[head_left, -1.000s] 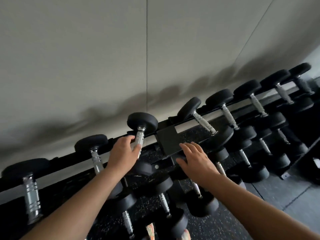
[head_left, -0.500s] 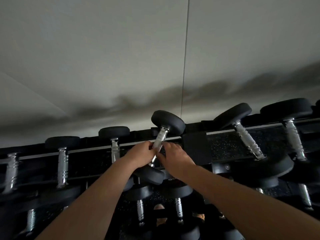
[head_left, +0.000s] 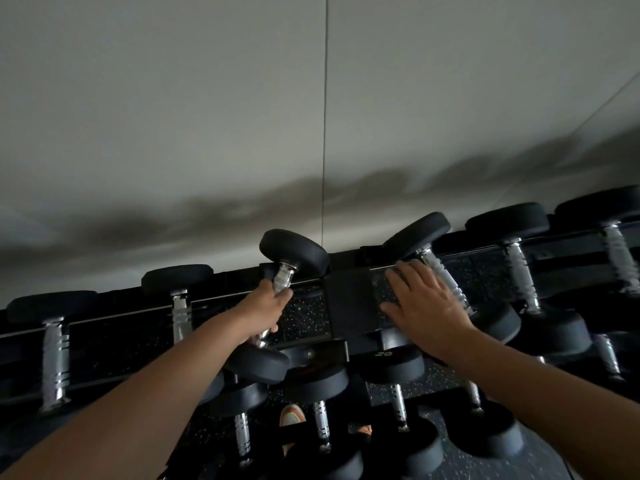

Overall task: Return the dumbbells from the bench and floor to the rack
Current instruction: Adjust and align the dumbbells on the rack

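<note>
Along the top tier of the rack (head_left: 349, 299), the left hand (head_left: 265, 311) is gripping the chrome handle of the dumbbell (head_left: 294, 251), its fingers (head_left: 282, 299) wrapping fully closed around the bar. That dumbbell is sitting tilted across the rails, its far head above the fingers against the back rail and its near head just below the wrist, beside the centre bracket. Half a second ago both hands were clasped on this handle; now the right hand (head_left: 427, 311) is off it and spreading open and empty, its fingers (head_left: 412, 277) lying flat over the rack surface, touching or nearly touching the handle of the neighbouring dumbbell (head_left: 419, 233) just to their right. The release suggests that the weight is now resting on the rails and is being steadied only. Remaining judgement: the left hand is finishing the seating before letting go.
</note>
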